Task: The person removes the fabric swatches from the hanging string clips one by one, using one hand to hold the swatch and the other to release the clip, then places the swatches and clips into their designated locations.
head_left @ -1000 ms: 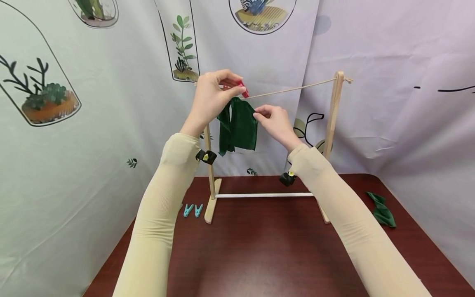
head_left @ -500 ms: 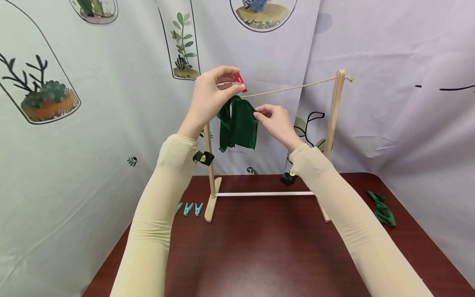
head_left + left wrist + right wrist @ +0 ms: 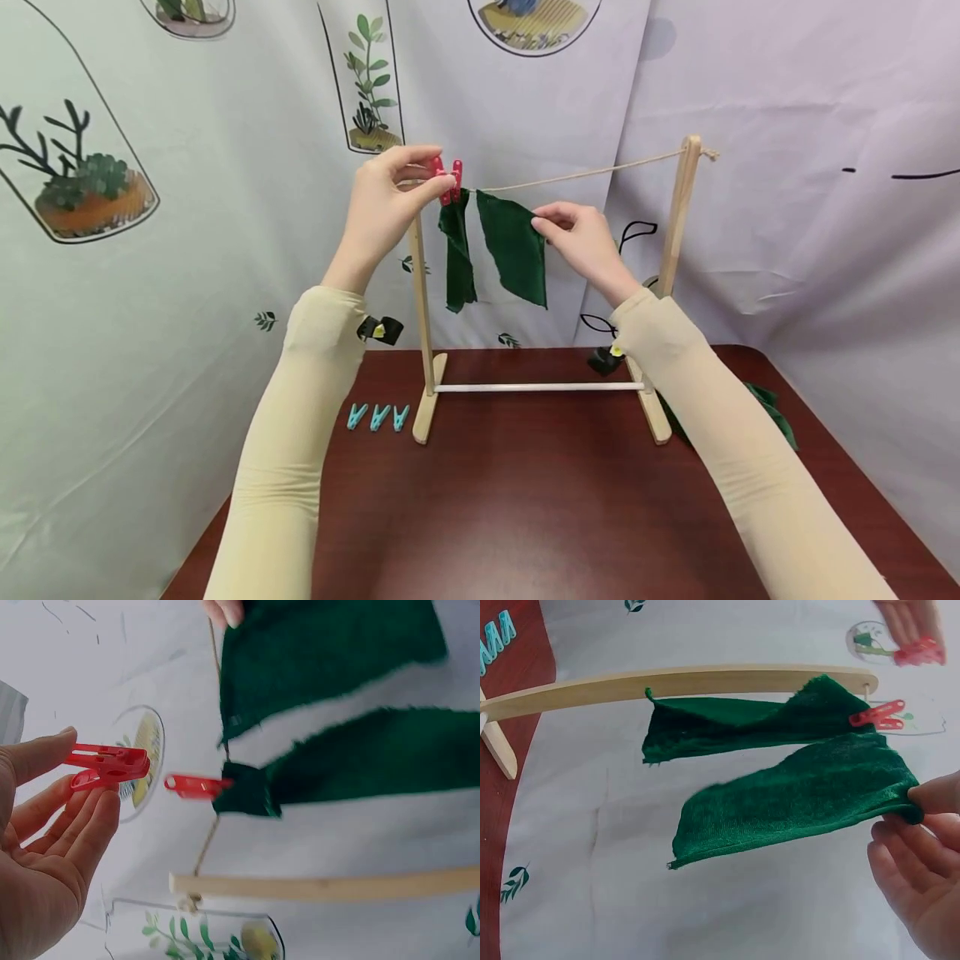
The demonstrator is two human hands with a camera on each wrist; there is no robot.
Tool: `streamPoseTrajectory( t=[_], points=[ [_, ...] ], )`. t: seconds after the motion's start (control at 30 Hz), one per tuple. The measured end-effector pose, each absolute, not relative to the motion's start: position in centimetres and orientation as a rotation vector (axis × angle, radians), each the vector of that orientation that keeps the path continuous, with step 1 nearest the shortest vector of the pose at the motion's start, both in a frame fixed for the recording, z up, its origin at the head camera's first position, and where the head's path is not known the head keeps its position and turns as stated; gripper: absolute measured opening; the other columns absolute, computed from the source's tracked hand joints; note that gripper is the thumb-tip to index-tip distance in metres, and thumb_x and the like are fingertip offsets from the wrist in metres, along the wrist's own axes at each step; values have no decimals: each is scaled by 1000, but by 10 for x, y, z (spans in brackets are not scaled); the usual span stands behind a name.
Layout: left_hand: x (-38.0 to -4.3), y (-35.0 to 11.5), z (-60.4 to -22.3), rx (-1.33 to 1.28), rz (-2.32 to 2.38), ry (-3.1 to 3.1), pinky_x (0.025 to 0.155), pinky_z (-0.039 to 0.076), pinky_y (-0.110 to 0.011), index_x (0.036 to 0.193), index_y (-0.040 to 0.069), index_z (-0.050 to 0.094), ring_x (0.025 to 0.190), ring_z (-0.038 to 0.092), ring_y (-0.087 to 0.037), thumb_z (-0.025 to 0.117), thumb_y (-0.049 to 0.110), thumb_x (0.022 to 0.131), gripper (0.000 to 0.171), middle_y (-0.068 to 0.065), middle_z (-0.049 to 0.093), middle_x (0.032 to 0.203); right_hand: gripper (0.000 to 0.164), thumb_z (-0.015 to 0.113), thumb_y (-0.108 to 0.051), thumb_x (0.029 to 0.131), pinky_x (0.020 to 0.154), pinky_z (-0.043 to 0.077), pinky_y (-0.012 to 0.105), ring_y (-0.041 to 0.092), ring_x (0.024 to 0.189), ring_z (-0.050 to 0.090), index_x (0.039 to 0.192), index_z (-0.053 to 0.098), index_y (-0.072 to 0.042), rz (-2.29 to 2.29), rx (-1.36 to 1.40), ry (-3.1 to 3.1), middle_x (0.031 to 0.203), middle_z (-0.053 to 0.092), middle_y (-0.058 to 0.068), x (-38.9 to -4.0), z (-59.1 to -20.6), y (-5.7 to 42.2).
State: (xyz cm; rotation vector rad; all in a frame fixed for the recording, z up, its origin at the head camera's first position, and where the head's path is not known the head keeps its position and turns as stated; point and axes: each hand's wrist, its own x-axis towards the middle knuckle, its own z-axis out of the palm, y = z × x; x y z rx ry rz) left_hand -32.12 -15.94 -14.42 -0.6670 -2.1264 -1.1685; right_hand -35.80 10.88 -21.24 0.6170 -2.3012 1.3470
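Observation:
In the head view my left hand (image 3: 393,187) is raised at the left part of the string line. Thumb and fingers pinch a red clothespin (image 3: 112,763), apart from the line in the left wrist view. A second red clothespin (image 3: 881,716) clips a narrow, folded strip of green cloth (image 3: 459,258) to the line near the left post. Beside it hangs a wider panel of green cloth (image 3: 517,246). My right hand (image 3: 581,242) pinches that panel's upper right corner between thumb and fingers. A gap separates strip and panel for most of their length.
The wooden drying rack has a left post (image 3: 422,300), a right post (image 3: 681,217) and a white crossbar (image 3: 536,387). Three blue clothespins (image 3: 378,417) lie left of it on the dark red table (image 3: 487,517). More green cloth (image 3: 776,412) lies right, partly behind my right sleeve.
My left hand has moved left with its clothespin, revealing the clipped one. My right hand has drawn the cloth panel rightward, widening the gap. The head view has shifted slightly.

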Motion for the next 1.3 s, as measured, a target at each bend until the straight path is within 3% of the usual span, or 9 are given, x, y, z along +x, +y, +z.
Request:
streamPoseTrajectory(
  t=[0.23, 0.47, 0.87, 1.3],
  points=[
    [-313, -183, -154, -606, -1183, -2124, 98, 51, -28, 129, 12, 70, 108, 66, -14, 78, 30, 90, 44, -5, 69, 120, 31, 63, -29, 101, 89, 53, 32, 15, 97, 68, 124, 72, -10, 1390, 620, -2296, 117, 72, 8, -349, -212, 128],
    [-304, -203, -166, -543, -1195, -2120, 97, 52, -29, 128, 9, 70, 104, 66, -13, 79, 29, 90, 44, -6, 69, 116, 36, 64, -35, 100, 85, 50, 26, 12, 99, 65, 124, 72, -10, 1386, 582, -2296, 118, 71, 7, -337, -215, 156],
    [-286, -248, -189, -341, -1134, -2177, 93, 53, -26, 129, 12, 70, 96, 66, -2, 81, 31, 88, 46, -2, 71, 111, 35, 70, -33, 97, 76, 47, 16, 5, 90, 63, 120, 75, -8, 1401, 445, -2215, 95, 72, -19, -313, -222, 216],
    [-262, -293, -223, -127, -1073, -2268, 77, 48, -14, 131, 14, 69, 89, 63, 6, 79, 40, 88, 51, 11, 70, 103, 35, 68, -36, 97, 73, 39, 15, 1, 100, 57, 126, 73, -17, 1334, 241, -2271, 103, 68, -23, -272, -236, 285]
  ],
)
